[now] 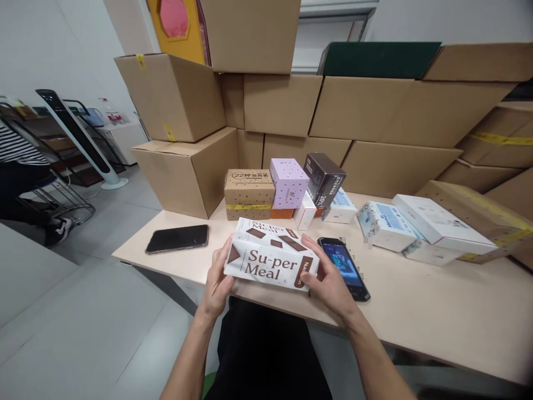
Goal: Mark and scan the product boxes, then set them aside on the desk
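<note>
Gripping Su-per Meal box (266, 265) over front edge of tabletop (416, 305), left hand (217, 284) and right hand (328, 280) should press evenly

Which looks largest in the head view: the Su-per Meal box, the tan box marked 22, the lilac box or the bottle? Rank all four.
1. Su-per Meal box, helped by being nearest the camera
2. Tan box marked 22
3. Lilac box
4. Bottle, far back, so its real size is unsure
</note>
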A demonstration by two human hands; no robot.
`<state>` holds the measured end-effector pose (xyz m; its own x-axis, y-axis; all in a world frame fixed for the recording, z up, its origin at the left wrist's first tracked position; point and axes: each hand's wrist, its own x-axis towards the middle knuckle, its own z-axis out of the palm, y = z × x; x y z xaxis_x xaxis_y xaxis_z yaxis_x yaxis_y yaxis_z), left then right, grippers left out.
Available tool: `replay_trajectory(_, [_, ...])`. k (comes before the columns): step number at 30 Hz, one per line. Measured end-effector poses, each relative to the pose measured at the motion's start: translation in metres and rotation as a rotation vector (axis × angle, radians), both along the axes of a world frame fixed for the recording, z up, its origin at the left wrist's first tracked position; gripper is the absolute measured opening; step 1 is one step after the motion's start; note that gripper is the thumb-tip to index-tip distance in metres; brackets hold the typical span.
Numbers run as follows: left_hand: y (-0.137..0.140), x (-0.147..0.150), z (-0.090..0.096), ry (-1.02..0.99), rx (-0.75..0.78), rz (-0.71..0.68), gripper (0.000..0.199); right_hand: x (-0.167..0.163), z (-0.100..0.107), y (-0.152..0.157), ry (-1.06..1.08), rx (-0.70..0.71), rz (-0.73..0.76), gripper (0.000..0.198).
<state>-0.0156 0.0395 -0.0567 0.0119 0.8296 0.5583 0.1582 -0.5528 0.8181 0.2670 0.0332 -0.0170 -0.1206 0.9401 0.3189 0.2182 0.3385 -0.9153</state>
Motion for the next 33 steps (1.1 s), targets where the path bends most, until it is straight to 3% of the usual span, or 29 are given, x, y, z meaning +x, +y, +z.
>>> replay_trajectory(5, [0.001, -0.001, 0.008, 0.161, 0.091, 0.050, 0.068, 0.001, 0.013, 0.001, 0.128, -0.174, 0.081, 0.078])
replay_trajectory(10, [0.005, 0.000, 0.015, 0.203, 0.189, 0.165, 0.060, 0.006, 0.015, 0.000, 0.239, -0.296, 0.248, 0.102])
replay_trajectory(15, [0.003, 0.005, 0.028, 0.202, 0.200, 0.272, 0.055, 0.006, 0.017, -0.001, 0.258, -0.259, 0.257, 0.098])
replay_trajectory(20, [-0.002, 0.009, 0.041, 0.215, 0.038, 0.324, 0.042, 0.007, 0.021, 0.005, 0.131, -0.188, 0.131, 0.077])
replay_trajectory(26, [-0.004, 0.017, 0.050, 0.088, -0.184, 0.084, 0.050, 0.004, 0.025, 0.023, -0.082, -0.259, -0.069, 0.076])
replay_trajectory(30, [0.001, 0.017, 0.053, 0.028, -0.396, 0.114, 0.058, -0.002, 0.027, 0.032, -0.113, -0.220, -0.028, 0.059])
replay_trajectory(33, [0.008, 0.012, 0.052, 0.061, -0.467, 0.113, 0.057, -0.007, 0.025, 0.031, -0.066, -0.242, 0.051, 0.053])
